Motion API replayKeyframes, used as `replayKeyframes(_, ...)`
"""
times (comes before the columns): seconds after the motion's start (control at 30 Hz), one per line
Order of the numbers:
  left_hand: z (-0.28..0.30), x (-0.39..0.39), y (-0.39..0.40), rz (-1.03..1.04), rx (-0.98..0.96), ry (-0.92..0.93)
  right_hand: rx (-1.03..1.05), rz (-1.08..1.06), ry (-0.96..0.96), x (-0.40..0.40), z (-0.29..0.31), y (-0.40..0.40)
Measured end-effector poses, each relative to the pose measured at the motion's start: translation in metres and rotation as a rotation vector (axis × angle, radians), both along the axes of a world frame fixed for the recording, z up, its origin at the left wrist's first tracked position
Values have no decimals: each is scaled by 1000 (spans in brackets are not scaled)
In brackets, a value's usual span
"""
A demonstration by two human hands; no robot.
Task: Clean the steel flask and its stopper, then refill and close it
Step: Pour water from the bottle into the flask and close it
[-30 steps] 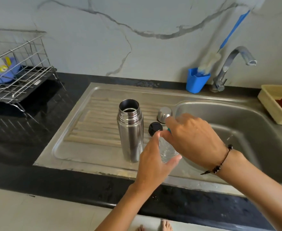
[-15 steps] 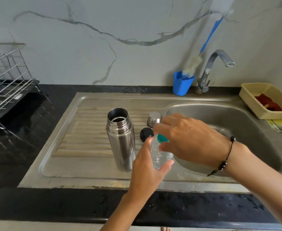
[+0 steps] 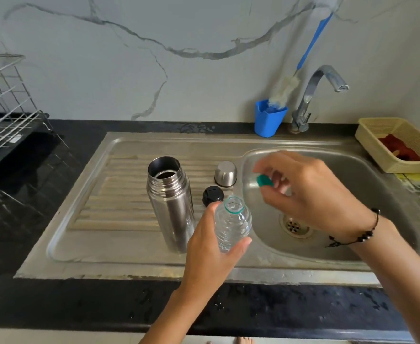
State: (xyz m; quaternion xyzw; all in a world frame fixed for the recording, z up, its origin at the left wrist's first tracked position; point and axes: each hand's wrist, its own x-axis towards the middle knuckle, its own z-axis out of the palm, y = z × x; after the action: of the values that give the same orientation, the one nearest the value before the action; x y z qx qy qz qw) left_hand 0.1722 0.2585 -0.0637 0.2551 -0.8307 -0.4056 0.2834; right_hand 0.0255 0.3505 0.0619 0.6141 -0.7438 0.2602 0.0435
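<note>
Cap off the clear bottle, steel flask open and upright on the drainboard.

Bottle's lower half hidden behind the left hand, wrapped round it just right of the flask. Right hand blurred over the basin, curled, pinching the teal cap at the fingertips; half a second ago on the bottle's neck. Black stopper partly behind the bottle's mouth, steel cup lid upside down beyond it. Wire rack cut off at left.

Soft, even daylight; right hand motion-blurred, edges bowed by the wide lens.
</note>
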Motion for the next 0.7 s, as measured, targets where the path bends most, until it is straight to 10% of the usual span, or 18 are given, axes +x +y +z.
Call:
replayKeyframes(0.27,-2,-4,2,32,-45,61,513,-185,-211,6,-149,8)
replayKeyframes(0.7,5,-2,5,39,-66,19,372,-103,-335,6,-152,15)
